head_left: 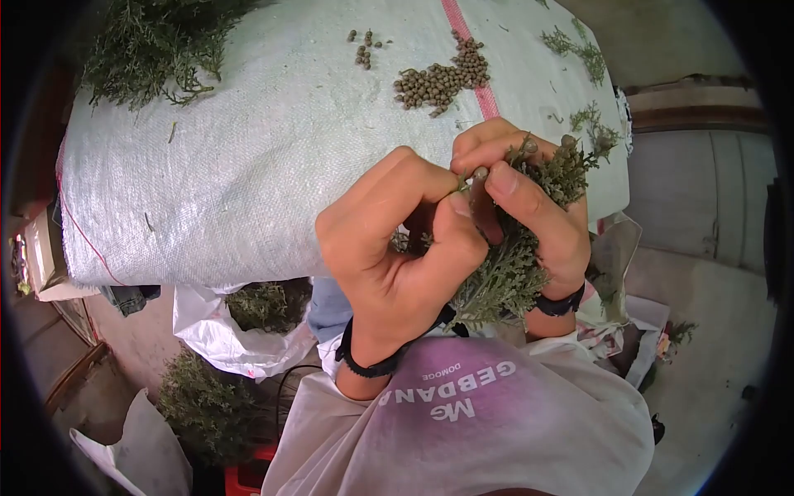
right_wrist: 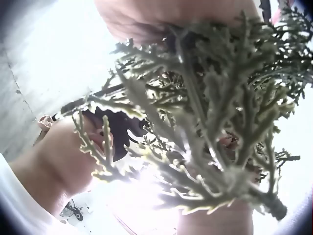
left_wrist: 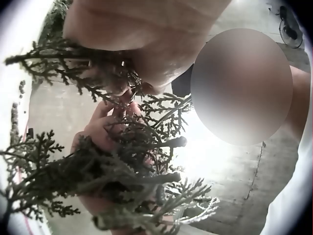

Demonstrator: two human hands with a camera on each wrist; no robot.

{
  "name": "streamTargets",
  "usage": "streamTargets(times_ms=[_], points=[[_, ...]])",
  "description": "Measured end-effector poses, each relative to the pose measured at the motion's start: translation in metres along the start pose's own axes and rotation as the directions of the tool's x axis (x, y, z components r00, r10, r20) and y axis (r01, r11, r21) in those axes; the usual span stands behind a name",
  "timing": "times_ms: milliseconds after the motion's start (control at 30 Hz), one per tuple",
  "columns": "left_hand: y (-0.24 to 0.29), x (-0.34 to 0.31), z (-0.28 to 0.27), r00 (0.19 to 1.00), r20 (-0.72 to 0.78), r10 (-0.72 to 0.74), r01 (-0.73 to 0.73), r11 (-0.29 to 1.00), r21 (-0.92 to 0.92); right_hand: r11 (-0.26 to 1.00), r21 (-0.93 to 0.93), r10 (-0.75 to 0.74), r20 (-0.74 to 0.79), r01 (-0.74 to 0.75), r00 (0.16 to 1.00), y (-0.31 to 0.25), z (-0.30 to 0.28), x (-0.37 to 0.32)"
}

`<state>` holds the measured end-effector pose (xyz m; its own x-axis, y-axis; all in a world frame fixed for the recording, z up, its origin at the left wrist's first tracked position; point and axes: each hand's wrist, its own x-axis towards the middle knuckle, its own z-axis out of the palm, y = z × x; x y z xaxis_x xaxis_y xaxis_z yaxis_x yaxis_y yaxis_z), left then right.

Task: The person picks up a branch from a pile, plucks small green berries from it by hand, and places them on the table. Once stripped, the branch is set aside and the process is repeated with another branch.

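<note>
Over the near edge of the white woven sack [head_left: 223, 182], both hands meet fingertip to fingertip. The left hand [head_left: 397, 240] pinches a small green tip between thumb and forefinger. In the right hand [head_left: 538, 215] is a bunch of green scaly sprigs [head_left: 504, 277], gripped in curled fingers, with thumb and forefinger at a small round cone [head_left: 480, 174]. The left wrist view shows sprigs [left_wrist: 132, 171] across the right hand [left_wrist: 100, 134], below the left hand [left_wrist: 142, 29]. Sprigs [right_wrist: 205, 117] hide much of both hands in the right wrist view.
Small brown round cones [head_left: 434, 87] lie in a pile on the sack, near a red stripe. A heap of greenery [head_left: 161, 50] sits at its far left, loose sprigs [head_left: 579, 54] at its right. Below stand a white bag [head_left: 219, 335] holding greenery and another green heap [head_left: 203, 401].
</note>
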<state>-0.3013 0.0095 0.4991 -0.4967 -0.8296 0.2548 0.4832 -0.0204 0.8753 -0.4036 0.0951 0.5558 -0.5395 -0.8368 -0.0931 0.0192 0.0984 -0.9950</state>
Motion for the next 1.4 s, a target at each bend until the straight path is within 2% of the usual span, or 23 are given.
streamTargets(times_ms=[67,100,133,267,333,467,567,667,767,833,1000,1100,1167,1300,1367,1400], points=[[-0.003,0.002,-0.001,0.996,0.020,0.083,-0.083,0.996,0.018,1.000,-0.008,0.010,0.017,-0.010,1.000,0.001,0.001,0.000],[-0.002,0.002,-0.002,0.996,0.011,0.087,-0.087,0.996,0.017,0.998,-0.046,-0.049,0.026,0.051,0.998,0.004,0.000,0.001],[0.001,0.002,-0.003,0.998,0.002,0.063,-0.063,0.998,0.029,0.990,-0.084,-0.109,0.035,0.112,0.993,0.006,0.000,0.002],[0.004,0.002,-0.005,0.999,0.027,0.031,-0.032,0.999,0.025,0.981,-0.128,-0.138,0.069,0.146,0.988,0.005,-0.002,0.006],[0.005,0.002,-0.004,0.999,0.032,0.006,-0.007,1.000,0.023,0.940,-0.178,-0.286,0.059,0.292,0.956,0.010,-0.001,0.010],[0.005,0.002,-0.006,0.997,0.062,-0.053,0.049,0.997,0.058,0.946,-0.213,-0.243,0.036,0.245,0.969,0.005,-0.002,0.005],[0.009,0.001,-0.004,0.993,0.026,-0.116,0.115,0.993,0.038,0.957,-0.155,-0.247,0.014,0.247,0.969,0.006,-0.002,0.005],[0.006,0.000,-0.005,0.995,0.030,-0.093,0.091,0.995,0.048,0.936,-0.242,-0.246,0.076,0.257,0.966,0.007,-0.004,0.004],[0.005,0.002,-0.006,0.992,0.066,-0.112,0.108,0.993,0.051,0.930,-0.235,-0.279,0.044,0.282,0.959,0.008,-0.005,0.007],[0.002,0.003,-0.007,0.993,0.062,-0.103,0.100,0.994,0.054,0.943,-0.253,-0.218,0.026,0.217,0.976,0.008,-0.005,0.006],[0.002,0.003,-0.005,0.995,0.042,-0.094,0.090,0.993,0.082,0.956,-0.201,-0.214,0.028,0.216,0.976,0.010,-0.007,0.006],[0.000,0.004,-0.005,0.995,0.056,-0.083,0.077,0.992,0.101,0.933,-0.263,-0.257,-0.002,0.247,0.967,0.012,-0.007,0.005],[0.000,0.007,-0.007,0.992,0.099,-0.076,0.058,0.984,0.169,0.907,-0.333,-0.276,-0.005,0.259,0.961,0.012,-0.007,0.006],[0.000,0.008,-0.007,0.990,0.124,-0.065,0.034,0.971,0.238,0.917,-0.301,-0.278,-0.013,0.261,0.961,0.010,-0.008,0.005],[-0.003,0.009,-0.006,0.987,0.149,-0.058,0.040,0.992,0.117,0.988,-0.133,-0.100,-0.115,0.084,0.988,0.004,-0.005,0.001],[-0.002,0.009,-0.005,0.987,0.151,-0.057,0.039,0.992,0.118,0.988,-0.132,-0.102,-0.116,0.086,0.988,0.005,-0.006,0.001]])
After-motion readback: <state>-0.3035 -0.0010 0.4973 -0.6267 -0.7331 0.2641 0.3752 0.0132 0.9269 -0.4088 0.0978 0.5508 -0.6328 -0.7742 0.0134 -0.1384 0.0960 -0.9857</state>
